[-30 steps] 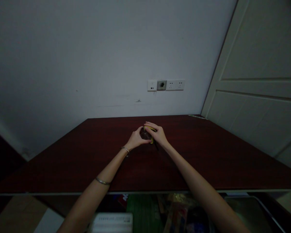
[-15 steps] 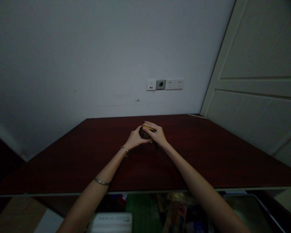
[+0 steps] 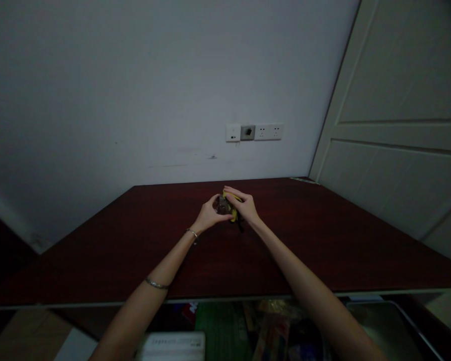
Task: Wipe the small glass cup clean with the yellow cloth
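Head cam: dark obj [image 3: 222,206], prob. round, in curled L hand [image 3: 207,216]

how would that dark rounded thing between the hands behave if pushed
The dark object may be slippery, as its surface catches some light. It could roll, since its visible outline looks rounded. It is probably light, being small beside the left hand.

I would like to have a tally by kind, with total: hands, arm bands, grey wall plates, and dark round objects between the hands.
Hands: 2 (left hand, right hand)
Arm bands: 2 (wrist bracelet, forearm bangle)
Grey wall plate: 1
Dark round object: 1
Total: 6
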Tool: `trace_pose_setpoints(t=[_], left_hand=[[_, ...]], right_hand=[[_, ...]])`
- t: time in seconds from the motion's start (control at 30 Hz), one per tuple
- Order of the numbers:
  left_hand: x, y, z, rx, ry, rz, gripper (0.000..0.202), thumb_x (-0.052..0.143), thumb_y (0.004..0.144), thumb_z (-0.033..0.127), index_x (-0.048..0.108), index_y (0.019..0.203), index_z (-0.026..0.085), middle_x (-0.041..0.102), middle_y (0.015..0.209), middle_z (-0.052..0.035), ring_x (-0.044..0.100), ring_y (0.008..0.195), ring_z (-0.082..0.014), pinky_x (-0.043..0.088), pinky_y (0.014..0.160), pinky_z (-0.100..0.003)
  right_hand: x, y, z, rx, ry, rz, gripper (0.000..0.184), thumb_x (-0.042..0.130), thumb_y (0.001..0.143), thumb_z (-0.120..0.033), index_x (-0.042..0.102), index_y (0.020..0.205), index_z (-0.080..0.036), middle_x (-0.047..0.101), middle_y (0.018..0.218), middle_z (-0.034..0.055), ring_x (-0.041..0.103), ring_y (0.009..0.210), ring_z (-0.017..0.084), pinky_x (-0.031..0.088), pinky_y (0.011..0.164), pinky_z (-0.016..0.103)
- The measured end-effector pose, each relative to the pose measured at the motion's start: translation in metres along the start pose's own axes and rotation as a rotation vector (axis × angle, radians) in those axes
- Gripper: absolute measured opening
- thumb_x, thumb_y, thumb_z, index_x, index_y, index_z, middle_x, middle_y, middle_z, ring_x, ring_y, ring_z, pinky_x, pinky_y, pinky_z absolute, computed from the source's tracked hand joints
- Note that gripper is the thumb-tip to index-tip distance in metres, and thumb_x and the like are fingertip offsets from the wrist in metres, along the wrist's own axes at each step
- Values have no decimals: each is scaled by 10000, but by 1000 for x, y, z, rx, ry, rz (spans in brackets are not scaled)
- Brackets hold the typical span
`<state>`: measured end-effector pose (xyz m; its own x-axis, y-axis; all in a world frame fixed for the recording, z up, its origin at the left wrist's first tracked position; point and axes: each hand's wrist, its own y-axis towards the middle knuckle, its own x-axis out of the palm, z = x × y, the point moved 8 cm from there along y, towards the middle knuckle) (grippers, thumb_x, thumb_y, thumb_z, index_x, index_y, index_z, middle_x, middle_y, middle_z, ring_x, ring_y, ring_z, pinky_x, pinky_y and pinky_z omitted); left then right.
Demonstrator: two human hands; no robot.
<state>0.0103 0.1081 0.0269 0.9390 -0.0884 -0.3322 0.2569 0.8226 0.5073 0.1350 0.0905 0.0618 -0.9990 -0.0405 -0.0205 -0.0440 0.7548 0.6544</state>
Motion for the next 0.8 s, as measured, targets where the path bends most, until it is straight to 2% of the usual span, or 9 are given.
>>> trace_pose_setpoints(t=[0.1,0.2,0.37,0.47,0.53,0.6,0.7,0.8], left_hand=[[0,2,0,-35,-72,-6,683,781,531,285,503,1128,102,626,1035,-121,600,926,-214,468,855,-374],[2,1,3,-44,-126,-40,680,785,525,261,500,1121,101,620,1049,-120,605,918,-208,477,847,-368],[9,-4,1,-84,-134,-120,716,786,524,262,476,1156,131,629,1021,-97,621,855,-195,524,752,-349],[9,-4,1,-120,-142,-122,705,793,505,252,490,1129,124,633,996,-94,623,823,-187,540,686,-317],[7,-3,2,-151,-160,-116,683,792,505,244,500,1109,120,632,985,-96,620,807,-181,543,624,-282],[5,-3,1,-194,-200,-130,646,775,537,269,503,1103,120,628,971,-97,617,770,-175,532,527,-246],[5,-6,-1,-255,-265,-178,542,725,607,364,536,1043,104,629,891,-89,610,661,-153,506,435,-224],[7,-9,-7,-322,-302,-227,476,679,648,447,558,933,87,616,727,-50,573,499,-109,513,433,-240]], right_hand=[[7,-4,-13,-100,-37,-66,264,631,728,-350,685,966,-249,585,1202,41,541,1113,212,407,976,364],[5,-3,-12,-104,-31,-52,260,618,741,-341,682,973,-243,598,1185,46,544,1109,205,403,979,358],[-3,3,14,54,4,19,310,600,742,-392,684,970,-199,675,1033,66,607,999,227,434,935,386],[-4,4,21,117,37,26,342,584,745,-426,682,963,-183,681,1014,68,610,981,230,436,925,380],[-3,4,18,133,92,-26,367,542,770,-447,665,1000,-189,664,1056,61,589,1020,222,421,941,367],[2,3,13,144,119,-145,406,557,761,-439,611,1096,-216,634,1114,48,567,1057,215,411,952,360],[9,-1,4,120,61,-329,652,703,637,-366,480,1240,-257,564,1215,46,526,1112,216,390,975,364],[12,-5,0,76,-13,-389,867,774,535,-311,380,1306,-251,484,1290,76,479,1163,218,359,1004,373]])
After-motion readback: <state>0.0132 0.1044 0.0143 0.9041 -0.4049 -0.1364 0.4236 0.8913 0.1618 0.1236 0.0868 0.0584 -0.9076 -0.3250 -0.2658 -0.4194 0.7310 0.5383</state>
